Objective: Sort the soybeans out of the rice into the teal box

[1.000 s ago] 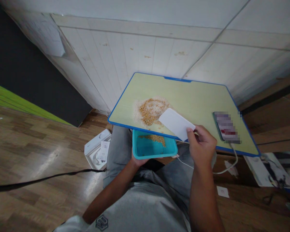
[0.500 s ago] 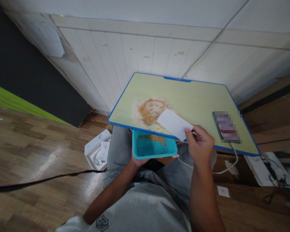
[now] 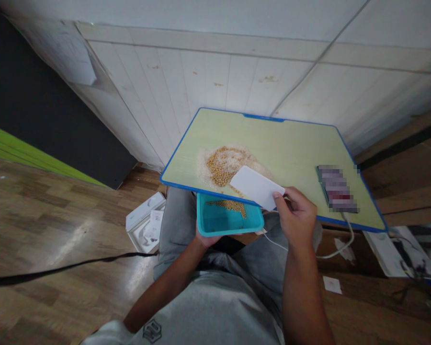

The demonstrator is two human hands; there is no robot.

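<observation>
My right hand [image 3: 297, 213] pinches the near right end of a white flat card [image 3: 256, 184], whose far end lies over the edge of a pile of soybeans [image 3: 219, 167]. Fine pale grains [image 3: 235, 155], rice-like, are mixed with the beans on the light green table [image 3: 298, 143]. From below, my left hand [image 3: 207, 239] holds a turquoise plastic tub [image 3: 230, 231] under the table's near edge; most of its fingers are hidden by the tub. More soybeans [image 3: 233, 206] lie inside it, along the far side.
A phone [image 3: 336, 189] lies at the table's right with a white cable [image 3: 348, 239] running off the near edge. An open white box [image 3: 145, 223] stands on the floor at left. Behind the table is a panelled wall [image 3: 215, 76].
My right hand has drawn the card slightly left and toward me, to the table's near edge. The tub and my left hand stay in place.
</observation>
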